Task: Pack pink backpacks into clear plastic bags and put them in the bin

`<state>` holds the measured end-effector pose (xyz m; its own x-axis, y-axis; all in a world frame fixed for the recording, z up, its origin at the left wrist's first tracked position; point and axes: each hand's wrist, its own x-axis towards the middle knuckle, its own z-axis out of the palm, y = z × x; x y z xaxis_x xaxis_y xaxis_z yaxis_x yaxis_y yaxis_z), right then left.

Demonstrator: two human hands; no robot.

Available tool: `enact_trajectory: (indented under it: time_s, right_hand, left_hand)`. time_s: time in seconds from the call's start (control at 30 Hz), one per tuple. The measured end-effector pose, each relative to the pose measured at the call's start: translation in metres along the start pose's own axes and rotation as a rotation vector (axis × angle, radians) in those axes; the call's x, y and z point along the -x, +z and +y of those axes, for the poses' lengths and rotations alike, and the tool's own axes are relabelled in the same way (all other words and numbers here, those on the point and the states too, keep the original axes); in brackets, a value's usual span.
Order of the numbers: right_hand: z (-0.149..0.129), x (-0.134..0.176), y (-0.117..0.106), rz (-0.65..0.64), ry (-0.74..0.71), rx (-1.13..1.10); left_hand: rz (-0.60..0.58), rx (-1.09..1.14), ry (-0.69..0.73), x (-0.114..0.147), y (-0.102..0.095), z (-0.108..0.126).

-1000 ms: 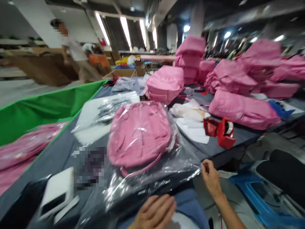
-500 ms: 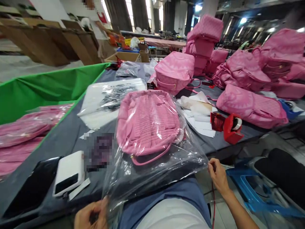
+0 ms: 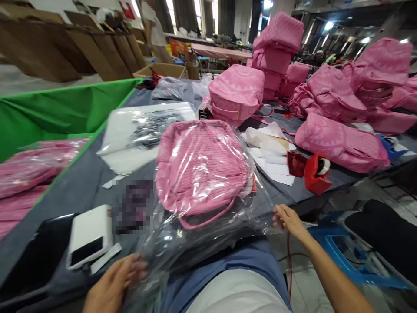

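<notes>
A pink backpack (image 3: 202, 167) lies inside a clear plastic bag (image 3: 260, 191) on the table in front of me, its ribbed side up and its carry loop towards me. The bag's near end is loose and creased. At its left near corner, my left hand (image 3: 115, 278) has its fingers closed on the plastic film, slightly blurred. On the opposite corner, the fingers of my right hand (image 3: 288, 219) pinch the film just beyond the table edge.
A white power bank (image 3: 91, 237) lies left, near clear bags (image 3: 143, 134). Right are papers (image 3: 272, 154), a red tape dispenser (image 3: 317, 174) and piled pink backpacks (image 3: 335, 93). A green-lined bin (image 3: 61, 108) holds bagged backpacks. A blue stool (image 3: 352, 256) stands at the right.
My right hand has shifted left and slightly up, and my left hand has risen a little. The bag's near end has slackened and crumpled. A background person has moved right.
</notes>
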<state>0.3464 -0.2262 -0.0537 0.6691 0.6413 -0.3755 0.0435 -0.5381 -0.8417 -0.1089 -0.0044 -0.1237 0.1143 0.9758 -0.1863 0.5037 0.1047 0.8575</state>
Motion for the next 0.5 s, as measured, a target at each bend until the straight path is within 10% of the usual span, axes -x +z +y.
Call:
enact_trajectory:
  time_s: [0.2, 0.5]
  right_hand:
    - [-0.002, -0.008, 0.018, 0.136, -0.017, 0.149]
    - [-0.004, -0.029, 0.01, 0.035, -0.043, -0.036]
  left_hand:
    - [0.035, 0.207, -0.112, 0.016, 0.021, 0.052]
    - [0.047, 0.179, -0.079, -0.001, 0.014, 0.049]
